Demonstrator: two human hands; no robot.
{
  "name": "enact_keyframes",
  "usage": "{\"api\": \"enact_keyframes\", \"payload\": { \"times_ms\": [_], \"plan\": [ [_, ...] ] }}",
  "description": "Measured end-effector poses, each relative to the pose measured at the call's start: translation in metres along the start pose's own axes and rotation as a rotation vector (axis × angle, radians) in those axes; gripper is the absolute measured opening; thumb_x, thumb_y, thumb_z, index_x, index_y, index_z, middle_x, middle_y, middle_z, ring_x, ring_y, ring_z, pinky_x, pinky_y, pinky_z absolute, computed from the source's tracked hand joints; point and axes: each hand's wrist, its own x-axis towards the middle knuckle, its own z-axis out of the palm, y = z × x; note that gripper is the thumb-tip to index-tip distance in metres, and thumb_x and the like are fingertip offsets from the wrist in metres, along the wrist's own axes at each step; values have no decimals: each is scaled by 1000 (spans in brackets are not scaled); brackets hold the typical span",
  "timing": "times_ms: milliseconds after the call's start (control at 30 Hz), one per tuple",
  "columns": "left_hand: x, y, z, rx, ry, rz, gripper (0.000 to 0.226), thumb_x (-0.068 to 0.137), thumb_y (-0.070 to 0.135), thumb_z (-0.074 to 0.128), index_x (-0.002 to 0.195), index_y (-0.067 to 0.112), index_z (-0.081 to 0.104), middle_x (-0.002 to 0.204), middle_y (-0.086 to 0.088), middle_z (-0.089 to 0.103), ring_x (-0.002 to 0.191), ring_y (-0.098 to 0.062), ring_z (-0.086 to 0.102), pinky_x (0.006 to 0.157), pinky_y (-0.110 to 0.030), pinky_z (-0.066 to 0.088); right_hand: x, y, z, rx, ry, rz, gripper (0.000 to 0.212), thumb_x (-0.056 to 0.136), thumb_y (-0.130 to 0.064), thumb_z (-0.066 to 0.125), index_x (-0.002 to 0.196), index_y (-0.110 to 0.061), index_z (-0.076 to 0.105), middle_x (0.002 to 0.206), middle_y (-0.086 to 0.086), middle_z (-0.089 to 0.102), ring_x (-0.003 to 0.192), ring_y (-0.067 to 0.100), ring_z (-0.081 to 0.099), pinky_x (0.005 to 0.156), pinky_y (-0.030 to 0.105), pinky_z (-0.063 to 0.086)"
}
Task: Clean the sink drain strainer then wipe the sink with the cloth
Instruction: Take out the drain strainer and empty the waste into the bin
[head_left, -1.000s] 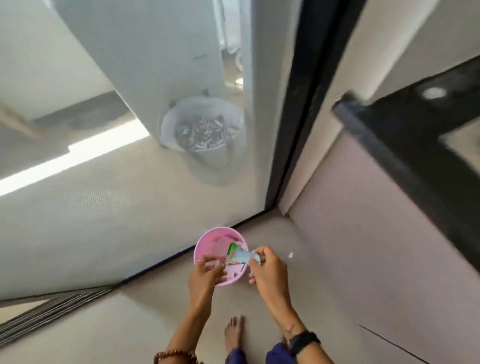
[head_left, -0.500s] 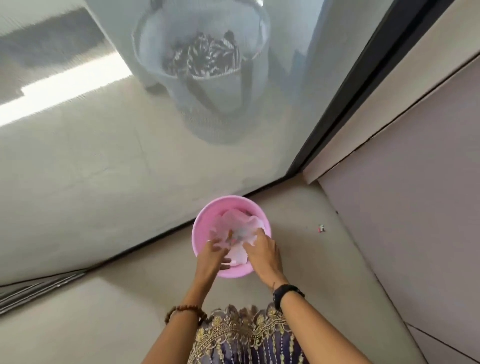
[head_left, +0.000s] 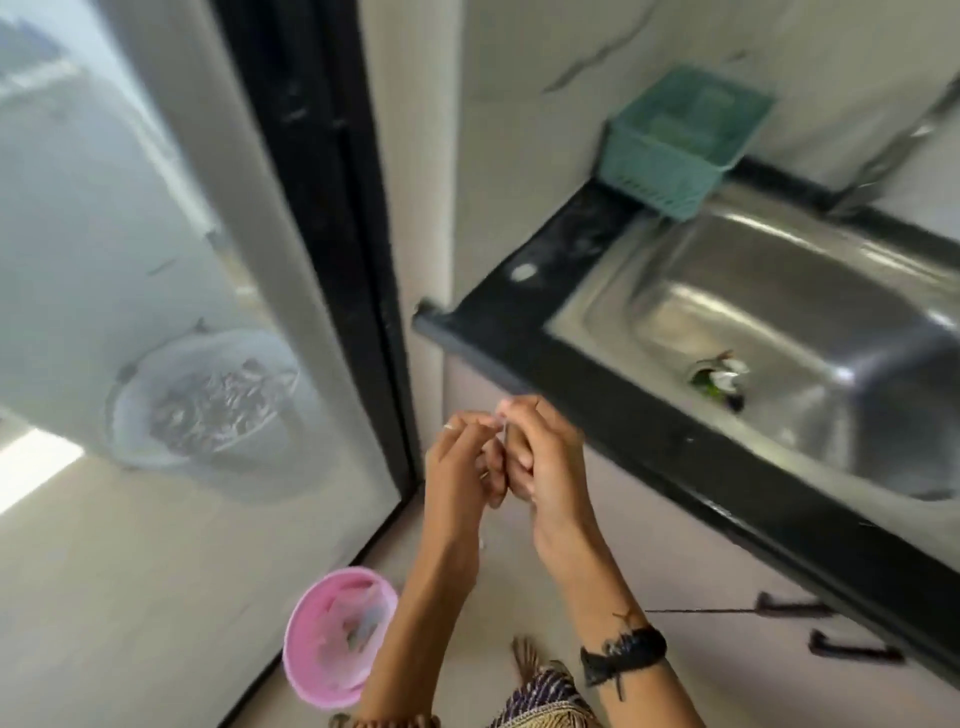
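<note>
The steel sink (head_left: 789, 306) is set into a black counter (head_left: 524, 249) at the right. Green and white scraps (head_left: 719, 379) lie on its floor where the drain is; the strainer itself is not plain to see. My left hand (head_left: 460, 467) and right hand (head_left: 545, 457) meet in front of the counter's near edge, fingers curled, fingertips touching. Between the fingertips shows a small pale scrap (head_left: 501, 420), which both hands seem to pinch; blur hides the detail. No cloth is in view.
A pink bin (head_left: 311, 613) holding plastic waste stands on the floor at lower left, by the black-framed glass door (head_left: 156, 249). Behind the glass sits a white laundry basket (head_left: 208, 400). A teal basket (head_left: 675, 150) stands on the counter corner. Cabinet handles (head_left: 852, 649) are below the counter.
My hands have left the pink bin and risen to counter height, now pressed together. The view has swung up and right, bringing the sink and counter into sight.
</note>
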Motion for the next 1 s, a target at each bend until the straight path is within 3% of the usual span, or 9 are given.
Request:
{"api": "enact_keyframes", "payload": {
  "times_ms": [167, 333, 433, 500, 567, 633, 800, 867, 1000],
  "plan": [
    [37, 25, 118, 147, -241, 12, 19, 90, 15, 46, 77, 6, 56, 57, -7, 52, 50, -14, 47, 45, -21, 37, 28, -84, -76, 99, 193, -134, 37, 89, -17, 54, 53, -21, 51, 39, -7, 44, 35, 8, 40, 36, 17, 32],
    [107, -4, 234, 312, -392, -31, 28, 90, 7, 44, 64, 11, 53, 43, 5, 56, 38, -6, 47, 38, -17, 37, 95, -120, -180, 118, 419, -147, 31, 87, -14, 57, 57, -17, 51, 39, -5, 41, 31, 9, 37, 34, 15, 31],
    [170, -42, 294, 601, -436, -14, 16, 89, 7, 48, 79, 6, 60, 60, -3, 62, 44, -7, 54, 40, -14, 43, 146, -118, -257, -49, 576, -41, 25, 87, -16, 58, 62, -18, 55, 51, 0, 49, 33, 5, 41, 34, 16, 30],
    [211, -73, 319, 831, -423, 4, 14, 86, 4, 51, 89, 3, 64, 80, -13, 67, 61, -17, 62, 53, -18, 50, 173, -102, -303, -245, 636, 56, 12, 87, -17, 56, 77, -15, 61, 64, 0, 58, 52, 8, 55, 45, 18, 37],
    [247, -106, 336, 1064, -435, 49, 16, 85, 5, 53, 90, 4, 68, 94, -14, 70, 85, -24, 66, 73, -24, 49, 198, -79, -344, -438, 655, 166, 11, 87, -16, 56, 90, -10, 64, 75, -1, 63, 75, 19, 62, 54, 20, 38],
    [275, -137, 345, 1246, -483, 86, 15, 86, 10, 54, 90, 9, 69, 101, -10, 70, 94, -24, 64, 79, -27, 48, 217, -52, -373, -620, 629, 299, 16, 85, -18, 56, 93, -8, 67, 86, 4, 68, 85, 24, 64, 60, 24, 41],
    [307, -194, 348, 1489, -606, 147, 28, 87, 22, 56, 115, 14, 56, 114, -8, 55, 101, -27, 58, 84, -35, 49, 250, -8, -391, -880, 544, 465, 32, 84, -40, 58, 87, -9, 68, 89, 7, 73, 83, 25, 67, 66, 29, 46],
    [312, -208, 347, 1501, -634, 144, 35, 86, 18, 58, 120, 14, 52, 116, -8, 49, 100, -27, 59, 85, -36, 51, 259, 4, -388, -1004, 548, 461, 34, 89, -41, 52, 95, -11, 66, 97, 6, 71, 88, 25, 66, 69, 29, 49],
    [320, -217, 349, 1449, -597, 199, 17, 84, 14, 58, 101, 12, 56, 105, -8, 56, 91, -28, 60, 71, -31, 45, 268, 14, -384, -1162, 490, 400, 25, 93, -25, 43, 101, -13, 64, 104, 6, 69, 94, 25, 65, 74, 31, 49]
  ]
}}
